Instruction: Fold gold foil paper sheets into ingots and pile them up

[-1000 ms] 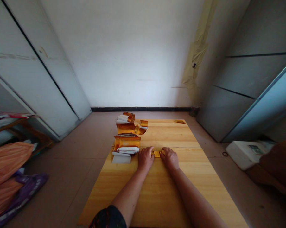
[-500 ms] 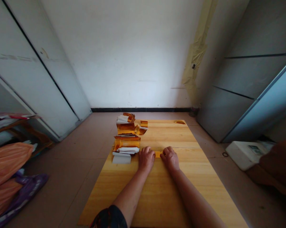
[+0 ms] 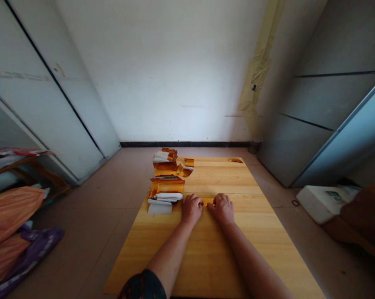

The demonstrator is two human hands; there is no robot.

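Note:
A small amber strip of glossy film lies low over the wooden table, stretched between my two hands. My left hand has its fingers closed on the strip's left end. At the other end, my right hand pinches it, with the thumb reaching inward along the near edge. Just left of my left hand sits a pile of curled amber sheets with white paper slips at its near side.
Farther back on the table are more amber pieces and a rolled bundle. One amber scrap lies near the far right corner. A white box stands on the floor at right, orange bags at left.
My right thumb has slid leftward along the strip, and the right fingers have shifted slightly. My left hand stays nearly in place. The piles are unchanged.

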